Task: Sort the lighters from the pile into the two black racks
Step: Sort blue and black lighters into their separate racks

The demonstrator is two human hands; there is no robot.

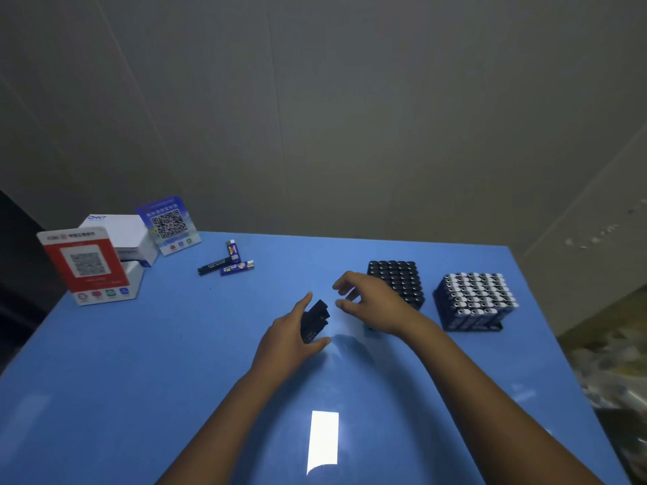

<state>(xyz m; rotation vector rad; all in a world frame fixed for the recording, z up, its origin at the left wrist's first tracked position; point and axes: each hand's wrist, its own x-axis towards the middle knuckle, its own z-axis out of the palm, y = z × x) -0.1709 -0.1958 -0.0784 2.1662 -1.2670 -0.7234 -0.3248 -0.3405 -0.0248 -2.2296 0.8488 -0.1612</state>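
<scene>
Left hand: the left hand (292,332) reaches forward, thumb and fingers curled round a bundle of black lighters (314,321).
Right hand: the right hand (367,298) hovers just beyond, fingers loosely spread, holding nothing.
Hidden: its wrist covers the near corner of the dark rack (399,280).
Racks: the full rack (474,301) sits right of that hand.
Pile: three loose lighters (229,262) lie far left, beyond both hands.

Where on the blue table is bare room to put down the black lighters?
Bare: the near table around the arms, and the far strip behind the racks. Crowded: the far left corner with QR stands, the loose lighters, and both racks at right.
</scene>
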